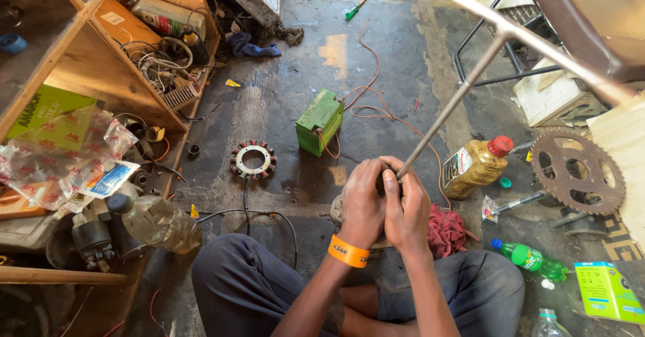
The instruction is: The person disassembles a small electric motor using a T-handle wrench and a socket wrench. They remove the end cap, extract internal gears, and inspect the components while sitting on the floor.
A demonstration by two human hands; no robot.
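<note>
Centre frame: your left hand and right hand are clenched together around a small part, apparently a wire end, hidden between them. Keep both grips steady; green battery lies above.

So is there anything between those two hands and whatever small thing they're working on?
Nothing visible. The left hand and right hand are pressed together, closed around a small part mostly hidden by the fingers. A slanted metal rod runs down to the hands, touching or passing close by the fingertips; which, I cannot tell.
</note>
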